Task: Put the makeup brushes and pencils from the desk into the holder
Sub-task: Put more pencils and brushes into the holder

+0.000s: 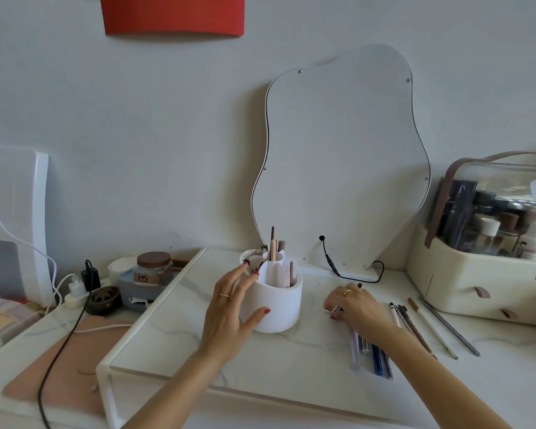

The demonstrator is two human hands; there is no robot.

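A white round holder with several compartments stands on the raised marble shelf, with a few brushes and pencils upright in it. My left hand rests against its left side, fingers spread, thumb on the front wall. To the right, my right hand lies on the shelf, fingers curled around a dark-tipped pencil. Under that wrist lie clear and blue tubes. Several loose pencils and brushes lie fanned out further right.
A wavy mirror leans on the wall behind the holder, its black cable trailing on the shelf. A cream cosmetics case stands at the right. At the left are a jar, chargers and a black cord.
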